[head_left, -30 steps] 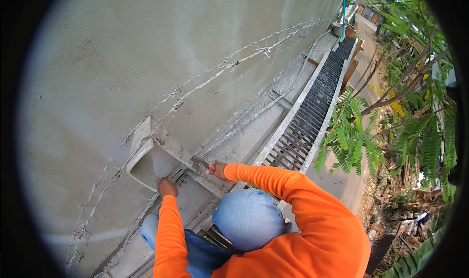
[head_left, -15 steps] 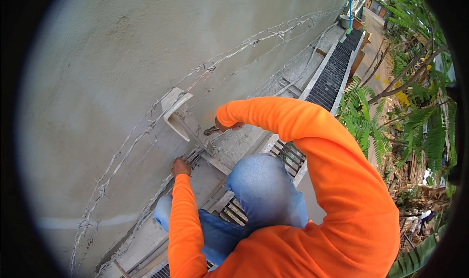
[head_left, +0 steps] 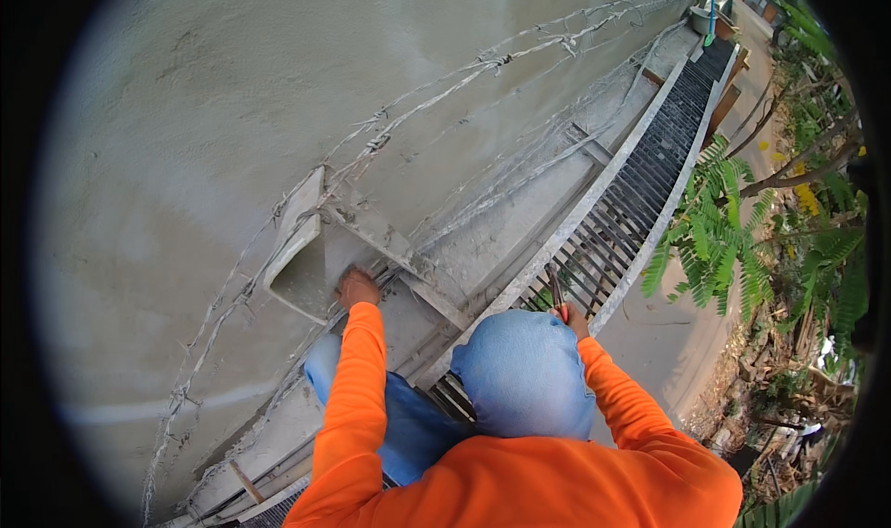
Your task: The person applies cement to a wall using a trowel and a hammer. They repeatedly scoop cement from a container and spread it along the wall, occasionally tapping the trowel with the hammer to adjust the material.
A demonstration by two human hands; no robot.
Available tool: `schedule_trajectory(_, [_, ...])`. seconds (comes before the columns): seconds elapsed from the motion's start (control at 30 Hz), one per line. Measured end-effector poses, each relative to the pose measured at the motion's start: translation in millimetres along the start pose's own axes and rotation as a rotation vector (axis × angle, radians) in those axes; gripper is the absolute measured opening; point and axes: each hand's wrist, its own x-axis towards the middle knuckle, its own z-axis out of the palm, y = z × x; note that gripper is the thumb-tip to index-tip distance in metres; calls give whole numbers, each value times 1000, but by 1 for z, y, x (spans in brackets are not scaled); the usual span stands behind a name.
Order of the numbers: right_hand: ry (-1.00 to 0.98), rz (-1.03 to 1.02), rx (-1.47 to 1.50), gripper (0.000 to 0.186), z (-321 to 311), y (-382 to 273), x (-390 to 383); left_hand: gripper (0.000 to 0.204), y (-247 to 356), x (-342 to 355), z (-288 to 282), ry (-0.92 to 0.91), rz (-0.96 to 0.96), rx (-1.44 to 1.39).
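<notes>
My left hand (head_left: 357,289), bent and closed, is at the wall beside an angled metal bracket (head_left: 302,240), touching the strands of barbed wire (head_left: 385,275) that run behind it. What its fingers grip is hidden. On the other side of my raised knee, my right hand (head_left: 576,321) is closed around a pair of pliers (head_left: 556,287) with red on the handle. Their dark metal jaws point away from me, over the slatted grating (head_left: 640,180). More barbed wire (head_left: 483,62) stretches along the wall, passing the bracket.
A grey rendered wall (head_left: 204,110) fills the left side. The narrow grating walkway runs along a concrete ledge (head_left: 520,222). Below on the right lies a paved path (head_left: 668,352) with leafy branches (head_left: 724,240) hanging over it. A bucket (head_left: 703,19) stands at the far end.
My right hand has swung away from the wire near the bracket, out to the right over the grating, with the pliers in it. My left hand now sits closer to the bracket. The view has shifted.
</notes>
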Motion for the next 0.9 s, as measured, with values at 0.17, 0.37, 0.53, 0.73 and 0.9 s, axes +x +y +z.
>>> schedule_trajectory(0.17, [135,37,66,35,-14,9,-26,15,-3,-12,-48,236,129,-72])
schedule_trajectory(0.37, [179,103,97,31,-18,21,-20,18,13,-37,-97,188,113,-66])
schedule_trajectory(0.53, [227,135,-47,26,-13,35,-14,39,22,-37,-112,45,77,-20])
schedule_trajectory(0.73, [286,104,-194,26,-11,26,-12,57,30,-20,-111,-136,100,73])
schedule_trajectory(0.9, [359,-100,-424,26,-31,1,22,78,50,-20,-105,-171,99,34])
